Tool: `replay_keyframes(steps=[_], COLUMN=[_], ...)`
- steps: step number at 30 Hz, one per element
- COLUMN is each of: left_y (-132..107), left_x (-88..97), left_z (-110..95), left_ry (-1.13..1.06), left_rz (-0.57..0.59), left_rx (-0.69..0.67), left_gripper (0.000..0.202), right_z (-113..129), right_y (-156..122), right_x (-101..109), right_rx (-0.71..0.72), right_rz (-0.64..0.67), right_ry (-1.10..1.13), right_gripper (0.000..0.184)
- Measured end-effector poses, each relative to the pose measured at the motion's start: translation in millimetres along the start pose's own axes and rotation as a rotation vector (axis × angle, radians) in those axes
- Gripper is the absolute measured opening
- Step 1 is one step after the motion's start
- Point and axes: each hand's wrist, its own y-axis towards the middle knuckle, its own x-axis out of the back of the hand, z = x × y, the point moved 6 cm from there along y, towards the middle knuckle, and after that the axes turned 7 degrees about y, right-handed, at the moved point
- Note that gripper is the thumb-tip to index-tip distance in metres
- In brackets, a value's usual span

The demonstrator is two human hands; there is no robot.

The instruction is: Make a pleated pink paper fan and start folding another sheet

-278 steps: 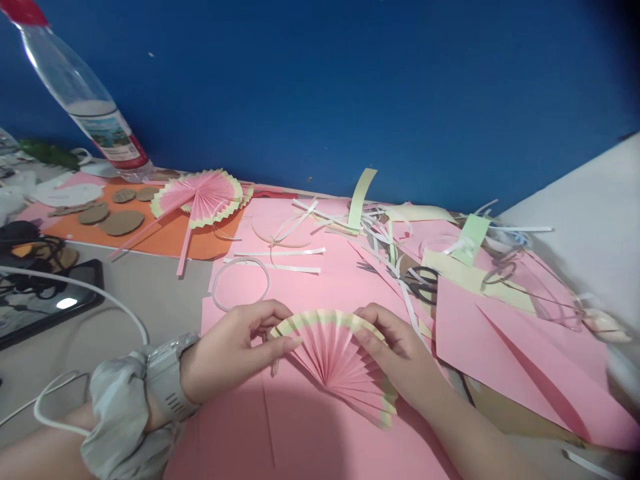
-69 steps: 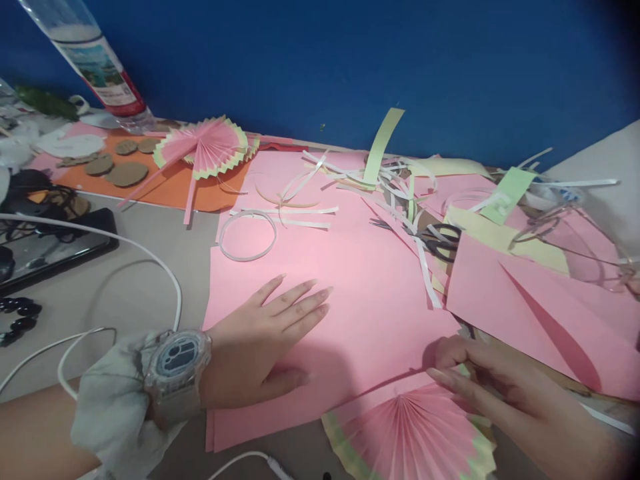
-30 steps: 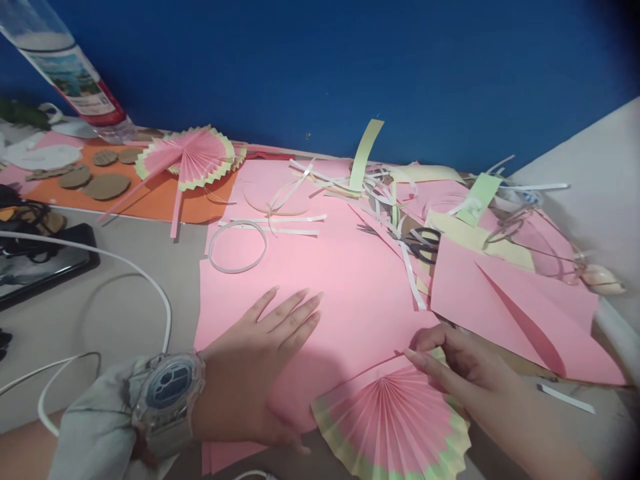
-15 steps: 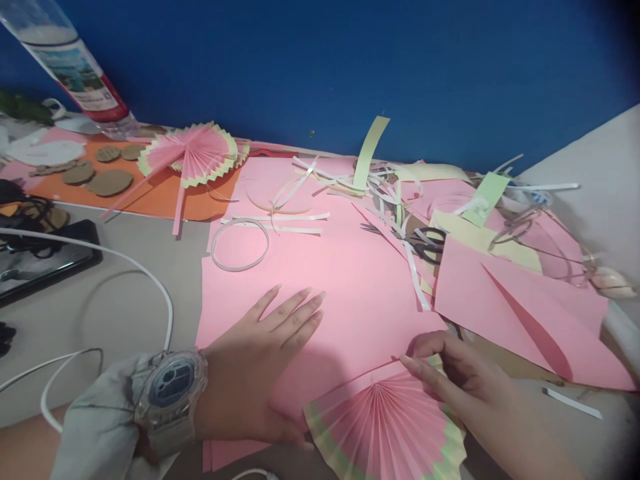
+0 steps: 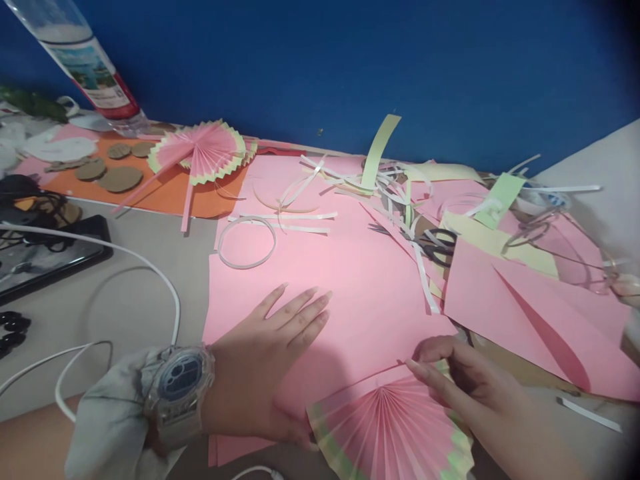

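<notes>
L hand (image 5: 260,367) palm down on pink paper (image 5: 345,280), fingers spread apart, thumb tip just beside L end of pleated fan (image 5: 390,427); R hand (image 5: 465,387) pinches fan's straight edge near R end btwn thumb & bent fingers. Fan at near edge of pink paper, pleats radiating toward wearer. Beyond R hand: scissors (image 5: 437,247) w/ black handles; beyond L hand: grey ring (image 5: 247,268) on pink paper

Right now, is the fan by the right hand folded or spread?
Spread: the pleated paper fan opens out wide, radiating from one point.
</notes>
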Motion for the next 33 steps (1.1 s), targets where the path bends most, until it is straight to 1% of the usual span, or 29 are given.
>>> replay_keyframes(steps=[3,6,8,14,19,28,30,33], left_y=[-1.4,-2.5,-2.5,-1.4,-0.9,1.7,1.8,1.4], left_x=[2.6,5.9,6.6,6.3,4.7,5.9,6.0,5.0], left_z=[-1.9,-4.7,-6.6,-7.0,-6.3,-5.4,-4.6,-4.6], left_ry=[0.037,0.088,0.110,0.135,0.100,0.061,0.059,0.068], left_rz=[-0.033,-0.070,-0.070,-0.051,-0.011,0.040,0.046,0.053], left_rx=[0.009,0.023,0.026,0.049,0.024,0.050,0.048,0.034], left_gripper=[0.094,0.080,0.076,0.086,0.094,0.091,0.091,0.094], right_z=[-0.2,-1.6,-2.2,-0.3,-1.0,-2.9,-2.3,-4.9], right_y=[-0.3,-0.7,-0.9,-1.2,-0.9,0.9,1.9,2.4], right_x=[-0.2,-0.6,-0.7,-0.8,-0.8,0.3,1.0,2.7], right_rx=[-0.002,-0.025,-0.039,-0.041,-0.033,-0.031,-0.039,-0.089], right_rz=[0.005,0.020,0.028,0.022,0.009,0.024,0.052,0.103], right_ry=[0.000,0.000,-0.015,-0.022,-0.024,-0.066,-0.058,0.006], right_gripper=[0.027,0.028,0.029,0.028,0.028,0.031,0.032,0.032])
